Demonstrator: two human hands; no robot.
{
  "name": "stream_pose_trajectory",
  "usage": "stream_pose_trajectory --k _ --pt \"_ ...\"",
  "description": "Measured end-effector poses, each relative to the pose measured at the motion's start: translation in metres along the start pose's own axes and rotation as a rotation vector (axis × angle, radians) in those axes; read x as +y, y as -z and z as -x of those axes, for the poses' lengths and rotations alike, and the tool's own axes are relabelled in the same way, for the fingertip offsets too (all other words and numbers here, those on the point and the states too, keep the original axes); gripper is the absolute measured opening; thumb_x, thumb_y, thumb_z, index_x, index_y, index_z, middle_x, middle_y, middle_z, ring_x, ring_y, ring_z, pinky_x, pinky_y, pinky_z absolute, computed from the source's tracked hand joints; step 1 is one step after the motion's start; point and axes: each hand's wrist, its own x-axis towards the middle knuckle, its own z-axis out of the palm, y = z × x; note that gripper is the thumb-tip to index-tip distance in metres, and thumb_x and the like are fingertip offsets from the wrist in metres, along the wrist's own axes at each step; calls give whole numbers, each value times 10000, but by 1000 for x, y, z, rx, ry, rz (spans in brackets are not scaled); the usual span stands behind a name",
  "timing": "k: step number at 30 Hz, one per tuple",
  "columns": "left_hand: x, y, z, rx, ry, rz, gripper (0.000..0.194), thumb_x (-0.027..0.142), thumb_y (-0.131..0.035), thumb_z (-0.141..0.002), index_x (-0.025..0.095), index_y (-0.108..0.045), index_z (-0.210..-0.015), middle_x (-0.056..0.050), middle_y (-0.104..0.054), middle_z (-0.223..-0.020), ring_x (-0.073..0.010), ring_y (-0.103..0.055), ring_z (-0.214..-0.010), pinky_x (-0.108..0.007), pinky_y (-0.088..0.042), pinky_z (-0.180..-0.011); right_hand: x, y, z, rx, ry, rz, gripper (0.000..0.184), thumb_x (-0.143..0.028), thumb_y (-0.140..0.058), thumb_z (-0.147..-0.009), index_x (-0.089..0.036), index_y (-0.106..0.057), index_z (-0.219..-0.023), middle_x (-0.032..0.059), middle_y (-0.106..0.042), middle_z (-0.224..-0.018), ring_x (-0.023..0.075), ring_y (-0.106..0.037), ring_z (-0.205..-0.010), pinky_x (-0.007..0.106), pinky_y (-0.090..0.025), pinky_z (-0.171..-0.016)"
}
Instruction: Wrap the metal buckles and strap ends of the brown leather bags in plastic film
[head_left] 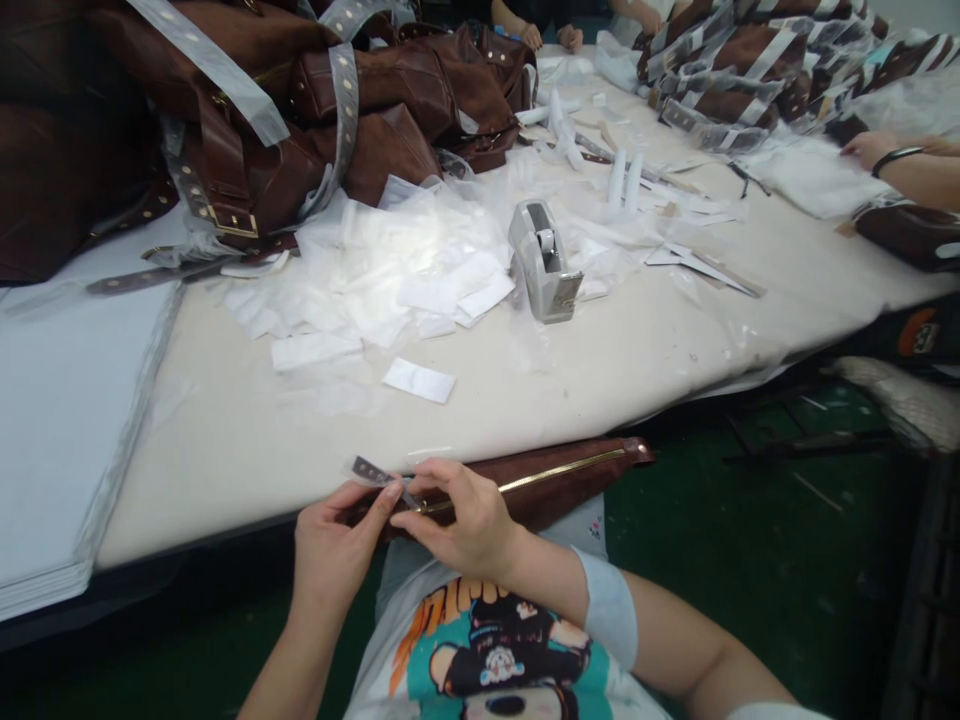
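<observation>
On my lap at the table edge lies a brown leather bag panel (555,490) with a brass zipper (525,485) along it. My left hand (337,540) pinches a small studded leather tab (373,471) wrapped in clear film, at the panel's end. My right hand (457,510) is shut close beside it, thumb and forefinger on the zipper's end. Those fingers hide the zipper pull, so I cannot tell its exact shape.
A cream-covered table (225,470) holds a grey tape dispenser (544,262), white paper and plastic scraps (360,290), and piled brown leather bags (330,120). A co-worker's hand (870,150) rests at the right. White sheets (67,400) are stacked at the left.
</observation>
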Motion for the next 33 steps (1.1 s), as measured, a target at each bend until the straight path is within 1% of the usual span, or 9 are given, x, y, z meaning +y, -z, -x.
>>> stream_pose_trajectory --k 3,6,11,16,22,26,30,31,33 --pt "-1 1 -2 -13 66 92 444 476 -932 -617 163 -817 -910 -69 -783 -813 -232 -730 -685 -296 -649 -642 2 -8 -3 -21 -95 -21 407 -287 -697 -947 -227 -498 -1297 65 -762 -983 204 -761 -922 325 -630 -867" --pt "-6 1 -6 -27 129 174 445 467 -950 -587 149 -814 -868 -83 -782 -813 -239 -736 -684 -296 -649 -620 1 -13 -6 13 -266 -163 374 -268 -720 -915 -225 -504 -1217 35 -764 -941 161 -759 -839 261 -630 -782" --pt "-8 -2 -9 -44 116 227 437 434 -952 -599 160 -818 -912 -110 -790 -1032 -260 -757 -790 -314 -661 -663 -1 -14 -10 22 -524 -356 351 -224 -742 -853 -239 -496 -1102 -17 -753 -847 130 -714 -699 211 -560 -616" --pt "-4 -5 -5 -2 162 241 444 435 -971 -556 157 -823 -870 -85 -791 -828 -243 -748 -697 -282 -652 -619 3 -14 -13 -2 -602 -437 327 -214 -726 -833 -236 -485 -1053 -35 -735 -794 131 -668 -657 241 -522 -636" --pt "0 -10 -2 112 198 269 458 424 -988 -487 162 -816 -821 -66 -781 -765 -239 -729 -605 -304 -648 -562 7 -19 -14 13 -768 -562 485 -235 -781 -745 -236 -476 -1123 -53 -697 -743 118 -601 -581 240 -477 -594" --pt "4 -10 -4 124 230 269 476 413 -998 -436 159 -809 -791 -61 -773 -729 -221 -713 -572 -275 -631 -535 4 -5 -21 30 -736 -623 561 -272 -850 -688 -230 -517 -1138 -34 -633 -838 113 -585 -659 245 -484 -642" --pt "7 -6 -9 96 214 234 476 413 -1004 -412 157 -806 -762 -64 -776 -739 -166 -693 -581 -192 -594 -551 5 23 -38 38 -626 -674 321 -390 -776 -807 -197 -633 -1019 9 -542 -914 135 -524 -814 242 -457 -705" --pt "7 -5 -10 80 222 224 484 425 -1003 -416 155 -806 -766 -67 -776 -739 -162 -688 -578 -189 -589 -549 6 30 -43 -25 -616 -683 287 -412 -756 -828 -186 -640 -962 12 -541 -896 139 -511 -815 244 -444 -704" --pt "8 -3 -12 40 248 214 502 451 -1000 -424 154 -805 -779 -71 -771 -723 -166 -681 -563 -201 -584 -533 8 42 -55 -255 -607 -681 293 -436 -744 -842 -168 -630 -875 9 -556 -840 135 -497 -773 246 -418 -685"
